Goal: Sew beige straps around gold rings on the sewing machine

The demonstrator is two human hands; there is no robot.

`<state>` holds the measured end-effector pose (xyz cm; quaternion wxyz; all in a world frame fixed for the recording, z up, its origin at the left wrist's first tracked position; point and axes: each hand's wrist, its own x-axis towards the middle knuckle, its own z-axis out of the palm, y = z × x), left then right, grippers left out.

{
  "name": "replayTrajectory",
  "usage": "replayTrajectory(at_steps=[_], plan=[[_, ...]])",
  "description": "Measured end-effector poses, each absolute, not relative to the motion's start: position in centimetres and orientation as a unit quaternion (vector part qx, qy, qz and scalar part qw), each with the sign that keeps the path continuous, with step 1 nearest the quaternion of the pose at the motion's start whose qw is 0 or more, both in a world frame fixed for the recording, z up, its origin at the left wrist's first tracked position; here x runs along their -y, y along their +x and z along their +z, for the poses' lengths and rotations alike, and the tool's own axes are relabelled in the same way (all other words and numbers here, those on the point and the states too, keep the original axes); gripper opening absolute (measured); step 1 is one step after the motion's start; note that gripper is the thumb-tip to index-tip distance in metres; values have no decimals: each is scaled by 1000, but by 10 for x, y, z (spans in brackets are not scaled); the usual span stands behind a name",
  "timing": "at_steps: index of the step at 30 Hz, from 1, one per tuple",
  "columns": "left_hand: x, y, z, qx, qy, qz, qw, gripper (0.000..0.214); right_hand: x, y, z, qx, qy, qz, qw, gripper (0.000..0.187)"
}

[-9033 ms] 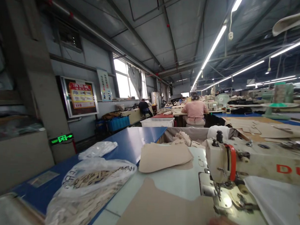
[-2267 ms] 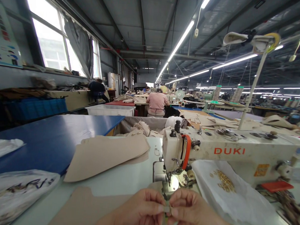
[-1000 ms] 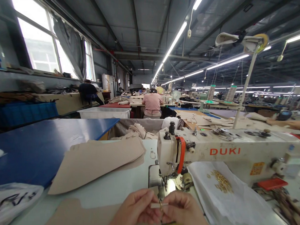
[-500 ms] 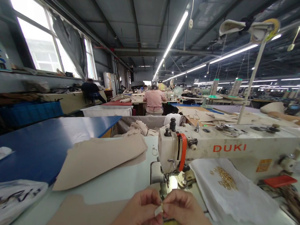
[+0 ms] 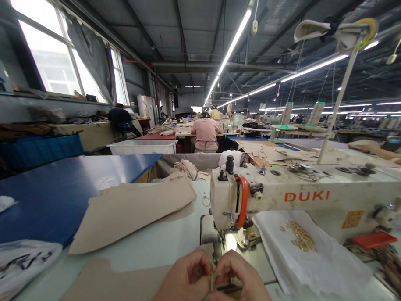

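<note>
Right in front of the sewing machine's needle area, my left hand [image 5: 187, 277] pinches a small, pale tab [image 5: 212, 281], seen nearly edge-on. My right hand [image 5: 244, 277] is closed at the tab's other side, fingertips curled against it. The fingers cover most of the tab, and a tiny gold-coloured bit shows by the right fingertips. Just beyond is the sewing machine [image 5: 228, 199], its lamp lit. To the right, gold metal rings [image 5: 301, 236] lie piled on a white cloth [image 5: 282, 267]. A beige cut panel [image 5: 117, 283] lies under my left forearm's side.
A stack of beige panels [image 5: 132, 214] lies left of the machine. Farther left are a blue table [image 5: 71, 181] and a white plastic bag [image 5: 19, 262]. A thread stand [image 5: 333, 111] rises behind the machine. A person in pink [image 5: 205, 133] sits ahead; another person's arm [image 5: 387, 155] reaches in at right.
My hands have turned the tab from showing its flat face to nearly edge-on. My right hand's fingers have shifted and curled more. At far right, another person's arm has moved.
</note>
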<state>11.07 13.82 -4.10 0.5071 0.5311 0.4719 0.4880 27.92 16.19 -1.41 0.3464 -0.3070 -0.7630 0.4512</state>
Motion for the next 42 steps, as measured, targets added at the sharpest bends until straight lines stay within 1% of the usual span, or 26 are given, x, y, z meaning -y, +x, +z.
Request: replayTrajectory(at_steps=[3,7,10,13,15,17,21,24,27,31,35,38,40,42], plan=[[-140,110,-43,-465,528,492,512,9,-165,283,-15,792,-278,403,366,5],[-140,110,-42,-439,532,519,505,13,-169,287,-22,777,-276,408,392,13],[-140,110,-43,-409,524,546,511,16,-171,286,-33,739,-283,460,403,17],[-139,112,-41,-397,500,561,527,21,-171,281,-45,671,-312,511,437,28],[-137,114,-39,-399,474,578,532,26,-172,278,-51,646,-324,520,455,33],[-134,116,-34,-406,451,588,535,30,-172,276,-54,644,-329,515,461,35],[-132,118,-27,-426,444,577,538,31,-171,274,-53,655,-334,493,464,31],[-130,119,-24,-433,445,581,527,30,-168,273,-47,650,-331,503,463,30],[-128,122,-22,-444,444,604,491,26,-166,273,-40,614,-318,564,453,32],[-126,120,-23,-461,484,591,450,19,-167,279,-38,573,-276,642,427,34],[-126,115,-26,-472,529,554,437,12,-170,285,-42,617,-279,628,382,30],[-125,115,-27,-472,530,552,437,7,-171,286,-40,637,-300,605,370,32],[-125,115,-27,-480,542,534,438,9,-171,286,-38,647,-309,597,360,33],[-124,115,-24,-495,576,488,431,14,-171,285,-37,653,-315,594,350,34]])
